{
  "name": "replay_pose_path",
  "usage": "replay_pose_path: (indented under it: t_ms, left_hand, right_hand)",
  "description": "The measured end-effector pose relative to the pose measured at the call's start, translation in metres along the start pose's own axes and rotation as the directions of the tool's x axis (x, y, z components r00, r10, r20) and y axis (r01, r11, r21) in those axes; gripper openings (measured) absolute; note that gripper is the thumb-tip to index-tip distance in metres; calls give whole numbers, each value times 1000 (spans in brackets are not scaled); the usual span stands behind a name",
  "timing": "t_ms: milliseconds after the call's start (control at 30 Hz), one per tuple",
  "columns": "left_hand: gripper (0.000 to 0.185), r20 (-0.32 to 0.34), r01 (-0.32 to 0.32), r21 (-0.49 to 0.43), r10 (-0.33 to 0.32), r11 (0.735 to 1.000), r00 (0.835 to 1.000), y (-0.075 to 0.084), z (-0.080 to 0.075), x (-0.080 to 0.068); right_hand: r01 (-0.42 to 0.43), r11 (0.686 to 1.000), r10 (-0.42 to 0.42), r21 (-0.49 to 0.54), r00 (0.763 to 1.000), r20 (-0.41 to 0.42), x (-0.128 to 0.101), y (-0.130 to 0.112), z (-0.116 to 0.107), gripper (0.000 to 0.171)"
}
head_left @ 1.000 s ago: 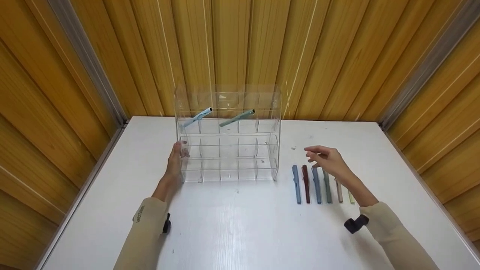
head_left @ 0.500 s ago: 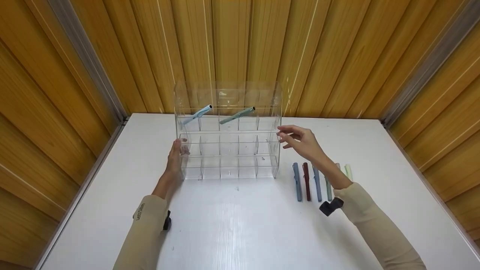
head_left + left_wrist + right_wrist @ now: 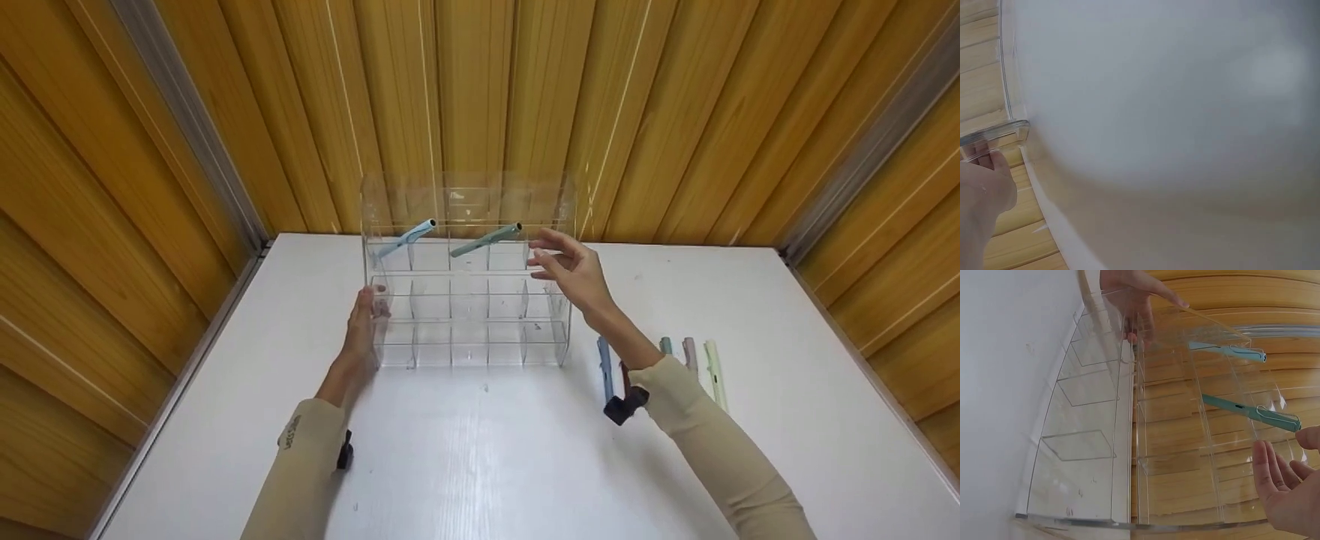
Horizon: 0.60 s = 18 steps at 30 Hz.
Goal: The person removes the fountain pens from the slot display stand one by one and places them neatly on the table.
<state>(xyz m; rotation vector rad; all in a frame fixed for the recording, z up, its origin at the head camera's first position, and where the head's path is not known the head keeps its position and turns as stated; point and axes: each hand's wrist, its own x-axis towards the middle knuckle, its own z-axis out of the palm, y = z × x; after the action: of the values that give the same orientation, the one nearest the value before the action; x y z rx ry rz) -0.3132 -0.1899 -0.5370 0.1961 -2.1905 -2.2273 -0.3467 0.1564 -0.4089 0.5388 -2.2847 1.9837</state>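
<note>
On the white worktop [image 3: 480, 465], the right hand [image 3: 574, 274] has left the pens [image 3: 694, 360] empty, fingers loosely spread near the green pen [image 3: 486, 240] in the clear organizer [image 3: 469, 300], suggesting repositioning, while the left hand [image 3: 366, 322] stays flat against its side.

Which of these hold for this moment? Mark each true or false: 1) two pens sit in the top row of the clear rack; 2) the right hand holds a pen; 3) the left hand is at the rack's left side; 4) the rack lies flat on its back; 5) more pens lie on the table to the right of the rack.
1) True: a light blue pen and a teal pen sit in the rack top row.
2) False: the right hand is empty, fingers spread near the rack's upper right.
3) True: the left hand touches that side.
4) False: it stands upright on the table.
5) True: pens on the table.
</note>
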Motion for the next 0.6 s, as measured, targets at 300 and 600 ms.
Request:
replay_pose_path:
  t_ms: [300, 600]
  left_hand:
    - [82, 11, -4, 31, 4, 1000, 1000, 1, 2, 0]
    - [80, -6, 26, 65, -26, 998, 1000, 1, 9, 0]
  right_hand:
    - [27, 994, -31, 106, 999, 37, 19, -5, 21, 48]
    - [-51, 991, 49, 127, 999, 19, 24, -1, 35, 30]
